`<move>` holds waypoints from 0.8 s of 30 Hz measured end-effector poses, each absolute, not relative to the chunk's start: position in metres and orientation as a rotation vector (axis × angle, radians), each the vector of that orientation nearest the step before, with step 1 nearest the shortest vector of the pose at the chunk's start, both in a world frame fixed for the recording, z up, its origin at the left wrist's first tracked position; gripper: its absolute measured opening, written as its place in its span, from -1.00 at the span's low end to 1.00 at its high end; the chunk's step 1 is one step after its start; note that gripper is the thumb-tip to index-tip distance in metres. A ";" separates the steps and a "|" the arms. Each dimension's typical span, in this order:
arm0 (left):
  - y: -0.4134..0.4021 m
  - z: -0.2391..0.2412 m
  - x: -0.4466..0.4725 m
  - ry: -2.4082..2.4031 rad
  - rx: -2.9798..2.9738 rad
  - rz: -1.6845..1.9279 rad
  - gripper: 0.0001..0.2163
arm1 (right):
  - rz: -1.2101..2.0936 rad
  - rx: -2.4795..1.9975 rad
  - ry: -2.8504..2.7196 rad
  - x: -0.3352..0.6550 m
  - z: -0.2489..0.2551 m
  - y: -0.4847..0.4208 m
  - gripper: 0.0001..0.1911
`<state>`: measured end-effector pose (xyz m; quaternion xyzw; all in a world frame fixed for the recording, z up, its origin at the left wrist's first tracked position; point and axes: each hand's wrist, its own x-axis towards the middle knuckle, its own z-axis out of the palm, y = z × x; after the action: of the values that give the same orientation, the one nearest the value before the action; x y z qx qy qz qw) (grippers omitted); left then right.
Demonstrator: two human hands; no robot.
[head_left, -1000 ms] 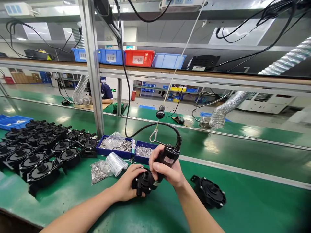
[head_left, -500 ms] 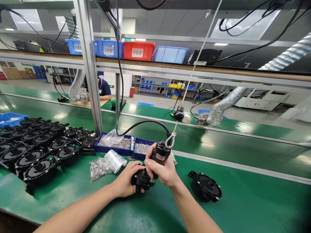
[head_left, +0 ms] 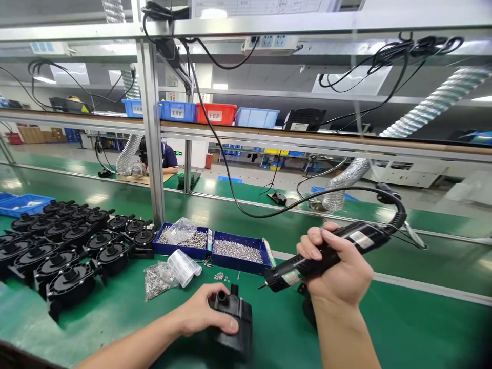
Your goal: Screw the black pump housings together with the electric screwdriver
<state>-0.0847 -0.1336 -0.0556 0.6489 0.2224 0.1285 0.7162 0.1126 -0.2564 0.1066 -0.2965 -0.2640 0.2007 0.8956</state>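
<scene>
My left hand point(head_left: 209, 312) grips a black plastic pump housing point(head_left: 234, 328) with two short pipe stubs, tipped on its side above the green bench. Wrapped around a black corded electric screwdriver point(head_left: 307, 261), my right hand point(head_left: 340, 261) holds it up to the right, nearly level. Its bit points left, apart from the housing. Behind the right wrist, another black housing point(head_left: 308, 307) lies mostly hidden. Beyond my left hand are a blue tray of screws point(head_left: 209, 246) and a blue tray of nuts point(head_left: 268, 259). A few loose nuts point(head_left: 219, 277) lie on the bench.
Rows of black pump housings point(head_left: 71, 282) fill the left of the bench. A bag of small metal parts point(head_left: 157, 279) and a clear plastic roll point(head_left: 184, 267) lie mid-bench. A metal post point(head_left: 151, 128) rises behind. The screwdriver's cable point(head_left: 265, 216) loops across. A person point(head_left: 169, 156) sits beyond.
My right hand has lifted the screwdriver off the housing and swung it right, from upright to nearly level. My left hand has turned the housing onto its side. The view has tilted up.
</scene>
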 end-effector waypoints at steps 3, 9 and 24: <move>-0.136 -0.054 -0.085 0.509 1.436 0.247 -0.46 | 0.386 -0.613 -0.535 0.113 0.108 -0.258 -0.69; -0.138 -0.065 -0.082 0.563 1.606 0.307 -0.42 | 0.385 -0.608 -0.536 0.107 0.115 -0.259 -0.69; -0.207 -0.116 0.049 0.188 2.469 0.617 -0.12 | 0.231 -0.518 -0.544 0.118 0.138 -0.300 -0.72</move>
<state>0.0485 -0.2071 -0.1165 0.9257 0.0705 0.2313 0.2908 0.1184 -0.3001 0.1380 -0.2523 -0.2650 0.1125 0.9238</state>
